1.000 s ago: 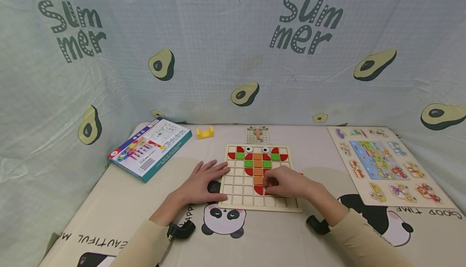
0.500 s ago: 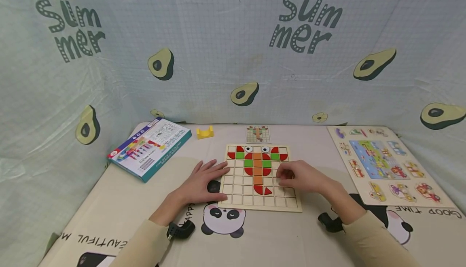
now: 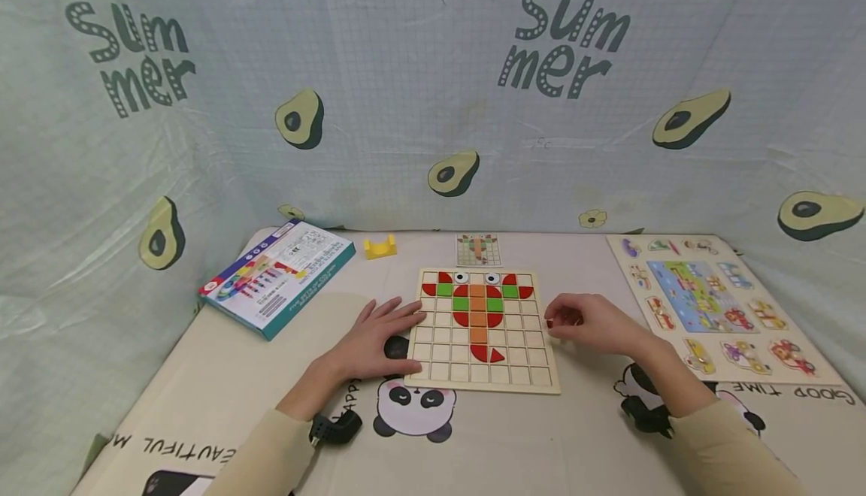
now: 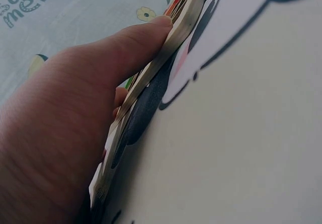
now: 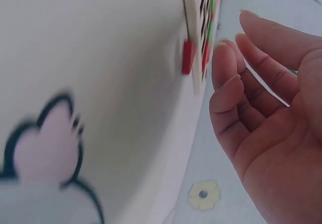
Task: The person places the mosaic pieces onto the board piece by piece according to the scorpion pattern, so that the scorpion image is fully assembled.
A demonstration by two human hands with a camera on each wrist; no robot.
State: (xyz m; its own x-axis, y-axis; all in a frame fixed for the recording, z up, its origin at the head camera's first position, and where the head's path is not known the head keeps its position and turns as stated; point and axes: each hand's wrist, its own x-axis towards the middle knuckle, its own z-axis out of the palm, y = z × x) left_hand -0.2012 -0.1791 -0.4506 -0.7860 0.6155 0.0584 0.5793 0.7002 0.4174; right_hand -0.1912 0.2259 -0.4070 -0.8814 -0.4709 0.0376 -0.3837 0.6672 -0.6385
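Note:
A wooden grid board point(image 3: 433, 372) lies on the table with red, green and orange pieces and two eye pieces set in its squares. At its lower middle, a red triangular piece point(image 3: 497, 355) sits beside a red rounded piece point(image 3: 479, 352). My left hand point(image 3: 382, 338) rests at the board's left edge, fingers spread and thumb on the rim. Just off the right edge hovers my right hand point(image 3: 591, 323), fingers loosely bent with nothing between them in the right wrist view. A small red piece point(image 5: 187, 58) lies on the table against that edge, near the right fingertips.
Behind the board lies a small pattern card point(image 3: 479, 250). A flat box point(image 3: 280, 274) and a yellow stand-like piece point(image 3: 381, 246) are at the back left. A picture puzzle board point(image 3: 717, 304) lies to the right. A printed curtain point(image 3: 379, 90) hangs behind.
My right hand has let go of the red triangular piece on the board and moved right, past the board's edge to the loose red piece. The left hand stays in place.

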